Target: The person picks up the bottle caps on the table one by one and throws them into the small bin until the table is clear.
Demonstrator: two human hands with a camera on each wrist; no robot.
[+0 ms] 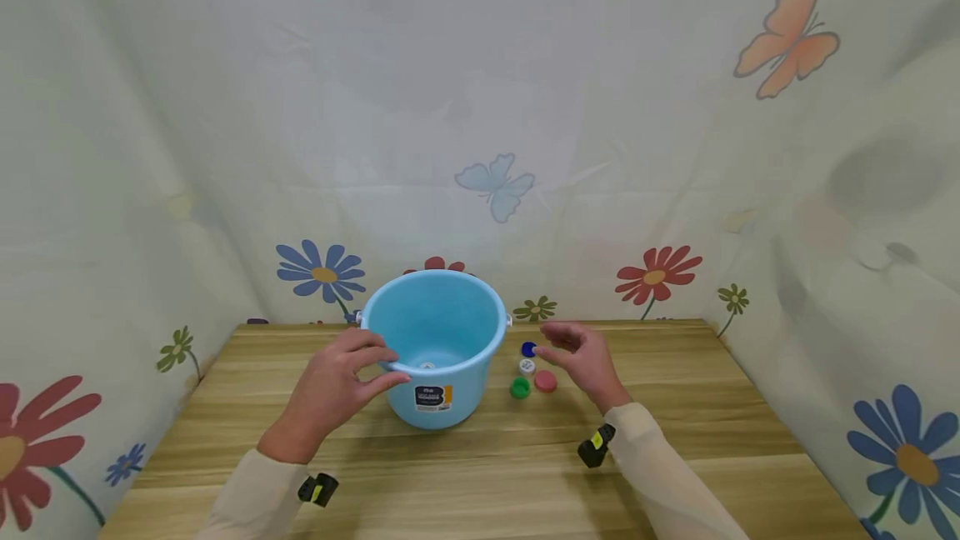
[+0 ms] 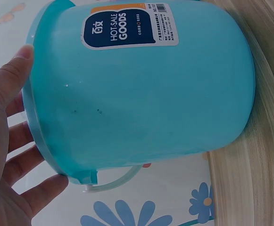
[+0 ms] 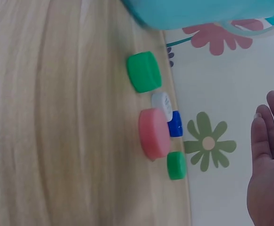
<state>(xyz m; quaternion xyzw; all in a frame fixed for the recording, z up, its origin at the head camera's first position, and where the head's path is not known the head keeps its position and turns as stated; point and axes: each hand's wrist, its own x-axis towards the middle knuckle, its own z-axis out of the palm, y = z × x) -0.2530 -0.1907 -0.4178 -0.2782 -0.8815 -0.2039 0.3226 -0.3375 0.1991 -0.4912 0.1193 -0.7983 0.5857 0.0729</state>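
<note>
A light blue bucket (image 1: 465, 394) stands upright on the wooden table, a printed label on its front. My left hand (image 1: 337, 382) holds its near left rim, thumb (image 2: 15, 70) on the front side and fingers spread along the edge. My right hand (image 1: 588, 361) hovers with nothing in it, fingers loosely bent, just right of a group of plastic bottle caps. These are a blue cap (image 1: 528, 349), a white cap (image 1: 527, 367), a pink cap (image 1: 546, 381) and a green cap (image 1: 520, 388). The right wrist view shows a second green cap (image 3: 176, 165), hidden behind the hand in the head view.
The wooden table (image 1: 480, 490) ends at a flower-printed curtain (image 1: 480, 65), which also hangs at both sides. A small pale spot (image 1: 427, 365) shows on the bucket's inside floor; its kind is unclear. The bucket's pale handle (image 2: 120, 181) hangs behind it.
</note>
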